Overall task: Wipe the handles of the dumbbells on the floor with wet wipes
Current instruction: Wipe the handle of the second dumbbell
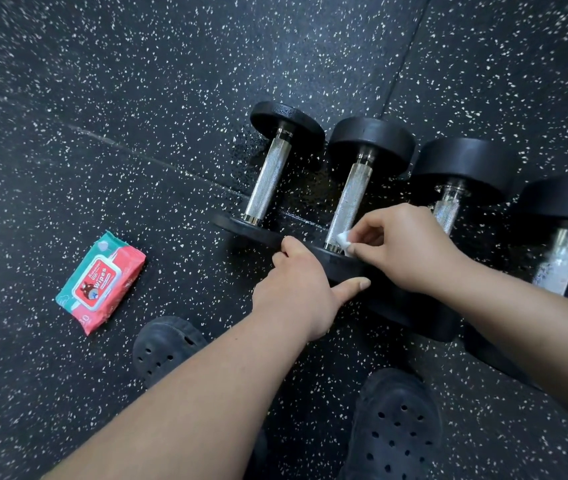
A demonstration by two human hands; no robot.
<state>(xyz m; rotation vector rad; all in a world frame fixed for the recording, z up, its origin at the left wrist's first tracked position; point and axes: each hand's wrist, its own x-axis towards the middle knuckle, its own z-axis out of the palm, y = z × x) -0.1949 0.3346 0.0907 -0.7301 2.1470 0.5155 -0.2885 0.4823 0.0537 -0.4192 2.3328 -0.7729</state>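
Floor: black rubber floor (137, 98) flecked with white, with seams running between its tiles.
Dumbbells: four black round-headed dumbbells with knurled silver metal handles lie side by side on the floor, from the centre out to the right: first dumbbell (265, 178), second dumbbell (369, 147), third dumbbell (462, 168), fourth dumbbell (566, 202).
Wet wipe: a crumpled white wet wipe (344, 241) is pressed against the near end of the second dumbbell's handle (350, 199), just above the near head.
Right hand: the right hand (403, 247) reaches in over the third dumbbell's handle, its fingers clamped together on the wet wipe in a pinch.
Left hand: the left hand (301, 282) grips the near head of the second dumbbell, fingers hooked over the head's top edge and thumb stretched straight along its rim.
Pack: a flat teal and red plastic pack of wipes (100, 280) with a red lid lies on the floor, well to the left of the dumbbells.
Feet: two dark perforated clogs (396, 427) stand on the floor below the forearms.
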